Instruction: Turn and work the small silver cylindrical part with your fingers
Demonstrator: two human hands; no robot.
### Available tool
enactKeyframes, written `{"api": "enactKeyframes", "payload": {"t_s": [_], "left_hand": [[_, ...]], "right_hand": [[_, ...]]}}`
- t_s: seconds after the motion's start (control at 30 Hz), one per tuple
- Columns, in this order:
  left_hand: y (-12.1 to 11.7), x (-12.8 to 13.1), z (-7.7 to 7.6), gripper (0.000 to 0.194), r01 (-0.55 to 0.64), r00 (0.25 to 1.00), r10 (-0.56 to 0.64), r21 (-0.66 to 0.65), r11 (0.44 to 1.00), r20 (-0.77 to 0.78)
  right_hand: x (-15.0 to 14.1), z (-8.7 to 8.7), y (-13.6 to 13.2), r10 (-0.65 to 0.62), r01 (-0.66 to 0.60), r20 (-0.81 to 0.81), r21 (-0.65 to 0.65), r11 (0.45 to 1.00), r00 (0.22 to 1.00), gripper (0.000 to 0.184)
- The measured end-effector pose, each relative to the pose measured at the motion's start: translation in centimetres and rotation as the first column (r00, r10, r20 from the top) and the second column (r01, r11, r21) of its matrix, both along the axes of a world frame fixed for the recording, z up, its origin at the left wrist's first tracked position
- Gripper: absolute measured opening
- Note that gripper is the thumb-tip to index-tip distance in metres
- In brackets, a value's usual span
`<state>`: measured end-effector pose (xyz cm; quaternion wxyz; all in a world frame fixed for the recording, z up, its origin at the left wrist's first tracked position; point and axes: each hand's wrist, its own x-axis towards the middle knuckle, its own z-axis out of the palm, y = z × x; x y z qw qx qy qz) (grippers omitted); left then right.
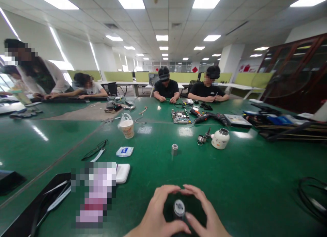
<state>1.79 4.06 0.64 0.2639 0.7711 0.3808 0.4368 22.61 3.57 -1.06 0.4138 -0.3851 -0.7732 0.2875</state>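
Observation:
My left hand (158,213) and my right hand (204,211) curve into a ring at the near side of the table, index fingertips close together at the top. Inside this ring is a small dark metal cylinder (179,208) with a round silver end face that has small holes in it. Both thumbs come in beside its lower part; whether they press on it I cannot tell. The fingers stand apart from it, with a gap all round. My other fingers are mostly hidden. Further off, a similar silver cylinder (174,149) stands upright.
A white jar (220,139) and small metal parts (201,139) stand right of centre. Beyond are a circuit board (181,116) and power drills (208,117). To the left lie a paper cup (127,128), a tissue pack (124,151) and a white case (123,173). Several people sit or stand opposite.

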Motion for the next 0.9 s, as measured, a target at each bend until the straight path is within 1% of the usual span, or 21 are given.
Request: {"api": "enactKeyframes", "payload": {"t_s": [0.07, 0.13, 0.2, 0.27, 0.33, 0.43, 0.47, 0.5, 0.57, 0.6, 0.67, 0.7, 0.77, 0.83, 0.9], "left_hand": [[-0.2, 0.1, -0.8, 0.081, -0.052, 0.999, 0.05, -0.109, 0.993, -0.021], [-0.3, 0.3, -1.4, 0.069, -0.053, 0.998, 0.047, -0.195, 0.979, -0.037], [-0.3, 0.4, -1.8, 0.056, -0.048, 0.999, 0.042, -0.233, 0.971, -0.029], [-0.3, 0.5, -1.8, 0.049, -0.059, 0.998, 0.056, -0.243, 0.968, -0.017], [-0.2, 0.5, -1.6, 0.05, -0.065, 0.998, 0.064, -0.251, 0.966, -0.015], [-0.1, 0.4, -1.3, 0.052, -0.057, 0.998, 0.055, -0.256, 0.965, -0.015], [0.0, 0.4, -1.2, 0.052, -0.052, 0.999, 0.05, -0.256, 0.965, -0.013], [0.0, 0.4, -1.2, 0.052, -0.048, 0.999, 0.047, -0.255, 0.966, -0.009], [0.0, 0.3, -1.3, 0.048, -0.039, 0.999, 0.038, -0.25, 0.967, -0.01], [0.1, 0.4, -1.4, 0.045, -0.037, 0.999, 0.035, -0.246, 0.969, -0.013], [0.1, 0.4, -1.6, 0.04, -0.035, 0.999, 0.028, -0.24, 0.97, -0.034], [0.1, 0.4, -1.6, 0.039, -0.035, 0.998, 0.024, -0.237, 0.971, -0.05], [0.1, 0.4, -1.7, 0.038, -0.037, 0.996, 0.017, -0.226, 0.973, -0.087], [0.2, 0.4, -1.8, 0.039, -0.04, 0.993, 0.016, -0.209, 0.977, -0.116], [0.3, 0.4, -1.7, 0.039, -0.045, 0.991, 0.02, -0.193, 0.98, -0.131]], "right_hand": [[0.6, 0.2, -0.2, 0.016, -0.021, -0.095, -0.055, 0.998, 0.995, 0.053], [0.8, 0.3, -0.2, 0.104, -0.112, -0.109, -0.073, 0.991, 0.989, 0.053], [0.8, 0.3, -0.1, 0.17, -0.172, -0.064, -0.027, 0.985, 0.983, 0.051], [0.8, 0.5, 0.2, 0.175, -0.175, -0.012, 0.048, 0.983, 0.984, 0.039], [0.8, 0.9, 0.5, 0.096, -0.092, -0.036, 0.086, 0.992, 0.995, 0.023], [0.7, 1.9, 0.9, -0.067, 0.071, -0.125, 0.027, 0.997, 0.99, 0.01], [0.5, 2.2, 1.0, -0.096, 0.096, -0.124, -0.001, 0.995, 0.988, 0.01], [0.2, 2.5, 0.9, -0.098, 0.097, -0.102, -0.021, 0.995, 0.99, 0.012], [-0.4, 2.8, 0.7, -0.051, 0.05, -0.037, -0.028, 0.998, 0.998, 0.019], [-0.8, 2.9, 0.6, -0.022, 0.022, -0.007, -0.016, 1.0, 1.0, 0.018], [-1.3, 3.0, 0.4, 0.004, -0.004, 0.014, 0.026, 1.0, 1.0, 0.011], [-1.5, 3.0, 0.4, -0.005, 0.005, 0.006, 0.036, 0.999, 1.0, 0.007], [-1.3, 3.2, 0.7, -0.062, 0.063, -0.039, 0.023, 0.998, 0.997, 0.004], [-0.4, 3.3, 1.5, -0.155, 0.154, -0.08, -0.018, 0.988, 0.985, 0.008], [1.0, 3.1, 2.8, -0.235, 0.231, -0.07, -0.062, 0.971, 0.969, 0.014]]}}
